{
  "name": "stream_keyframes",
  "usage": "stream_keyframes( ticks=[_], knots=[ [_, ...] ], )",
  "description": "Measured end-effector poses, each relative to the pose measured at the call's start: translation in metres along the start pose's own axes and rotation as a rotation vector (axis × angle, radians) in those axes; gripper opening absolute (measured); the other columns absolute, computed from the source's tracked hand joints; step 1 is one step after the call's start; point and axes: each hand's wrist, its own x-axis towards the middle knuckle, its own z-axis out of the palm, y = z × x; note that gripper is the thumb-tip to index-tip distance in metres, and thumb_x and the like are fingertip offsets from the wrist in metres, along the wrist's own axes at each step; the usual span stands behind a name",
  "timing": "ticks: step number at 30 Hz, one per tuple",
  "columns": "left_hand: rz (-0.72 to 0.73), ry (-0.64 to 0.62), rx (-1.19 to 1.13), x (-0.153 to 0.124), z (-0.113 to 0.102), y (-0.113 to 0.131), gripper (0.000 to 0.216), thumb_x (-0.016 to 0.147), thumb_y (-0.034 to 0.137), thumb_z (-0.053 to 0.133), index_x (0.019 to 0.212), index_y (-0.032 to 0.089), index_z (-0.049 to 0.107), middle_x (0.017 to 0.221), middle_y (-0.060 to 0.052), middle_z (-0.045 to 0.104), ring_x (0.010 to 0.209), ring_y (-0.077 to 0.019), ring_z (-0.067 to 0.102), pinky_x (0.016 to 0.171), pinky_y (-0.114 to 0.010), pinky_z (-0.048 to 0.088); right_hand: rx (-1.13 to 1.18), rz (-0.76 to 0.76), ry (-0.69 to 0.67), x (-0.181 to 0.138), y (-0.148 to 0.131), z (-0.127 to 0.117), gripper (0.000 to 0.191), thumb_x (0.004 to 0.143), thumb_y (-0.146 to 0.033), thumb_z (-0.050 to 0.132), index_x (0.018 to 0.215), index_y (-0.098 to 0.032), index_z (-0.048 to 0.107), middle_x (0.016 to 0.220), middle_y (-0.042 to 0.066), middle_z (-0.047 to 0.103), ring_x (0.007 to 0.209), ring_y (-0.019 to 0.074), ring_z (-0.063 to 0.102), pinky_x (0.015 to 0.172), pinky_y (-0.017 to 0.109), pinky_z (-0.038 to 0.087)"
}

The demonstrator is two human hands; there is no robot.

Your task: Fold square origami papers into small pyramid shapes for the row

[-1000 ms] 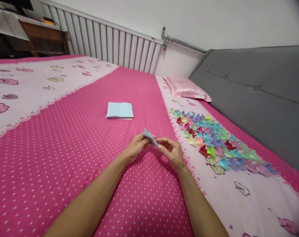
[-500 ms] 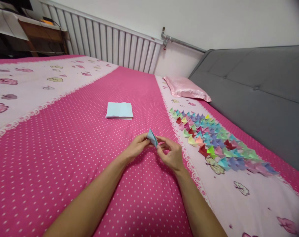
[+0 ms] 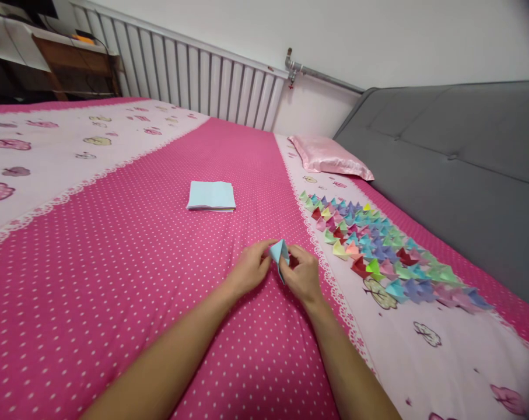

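Observation:
A small light-blue folded paper [image 3: 278, 251] is held up between my two hands above the pink dotted bedspread. My right hand [image 3: 303, 275] pinches it, thumb on the near face and fingers behind. On its other side my left hand [image 3: 252, 267] grips the left edge, with the fingertips partly hidden behind the paper. Beyond the hands, a stack of light-blue paper sheets [image 3: 211, 195] lies on the bed. Rows of folded paper boats [image 3: 375, 236] in many colours stand on the white band of the bedspread to the right.
A pink satin pillow [image 3: 329, 156] lies at the far right, against a grey padded headboard [image 3: 456, 151]. A white radiator [image 3: 194, 70] runs along the wall behind the bed. At the far left stands a wooden desk [image 3: 78, 55].
The folded paper has moved slightly right and down and has been turned, so a wider triangular face shows. Both hands have shifted with it. The stack and the boats stay where they were.

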Motion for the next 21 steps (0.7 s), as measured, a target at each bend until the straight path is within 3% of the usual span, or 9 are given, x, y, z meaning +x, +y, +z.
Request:
stream_keyframes(
  ticks=[4, 7, 13, 17, 21],
  knots=[
    [0.051, 0.221, 0.219, -0.007, 0.006, 0.008, 0.043, 0.068, 0.007, 0.051, 0.109, 0.018, 0.051, 0.105, -0.008, 0.056, 0.088, -0.0192, 0.054, 0.081, -0.034, 0.042, -0.040, 0.025, 0.065, -0.001, 0.001, 0.003, 0.020, 0.078, -0.028, 0.051, 0.065, -0.017, 0.061, 0.055, -0.001, 0.052, 0.048, 0.0103, 0.042, 0.048, 0.023, 0.031],
    [0.112, 0.290, 0.381, -0.011, 0.007, 0.018, 0.035, 0.071, 0.008, 0.047, 0.105, 0.017, 0.051, 0.103, -0.009, 0.052, 0.090, -0.0198, 0.051, 0.075, -0.032, 0.043, -0.063, 0.070, 0.082, -0.002, 0.002, 0.004, 0.021, 0.076, -0.027, 0.051, 0.059, -0.017, 0.056, 0.051, -0.003, 0.048, 0.046, 0.0096, 0.039, 0.047, 0.023, 0.028],
    [0.318, 0.088, 0.503, -0.012, 0.007, 0.027, 0.025, 0.076, 0.011, 0.045, 0.092, 0.019, 0.062, 0.088, -0.008, 0.061, 0.088, -0.0213, 0.050, 0.081, -0.035, 0.037, -0.126, 0.143, 0.106, -0.003, 0.003, 0.003, 0.019, 0.073, -0.028, 0.052, 0.057, -0.018, 0.054, 0.048, -0.004, 0.048, 0.044, 0.0099, 0.041, 0.045, 0.023, 0.028],
    [0.244, 0.132, 0.356, -0.013, 0.012, 0.025, 0.020, 0.077, 0.021, 0.051, 0.092, 0.019, 0.064, 0.085, -0.007, 0.064, 0.084, -0.0219, 0.053, 0.081, -0.036, 0.038, -0.165, 0.084, 0.121, -0.004, 0.002, 0.001, 0.016, 0.072, -0.025, 0.052, 0.059, -0.018, 0.055, 0.051, -0.003, 0.050, 0.048, 0.0118, 0.043, 0.048, 0.023, 0.030],
    [0.102, 0.168, 0.182, -0.015, 0.018, 0.022, 0.025, 0.072, 0.035, 0.061, 0.091, 0.019, 0.063, 0.083, -0.007, 0.064, 0.073, -0.0194, 0.056, 0.069, -0.032, 0.042, -0.239, -0.014, 0.132, -0.005, 0.001, 0.002, 0.016, 0.074, -0.018, 0.048, 0.062, -0.018, 0.058, 0.058, 0.001, 0.055, 0.054, 0.0138, 0.046, 0.052, 0.025, 0.032]
  ],
)
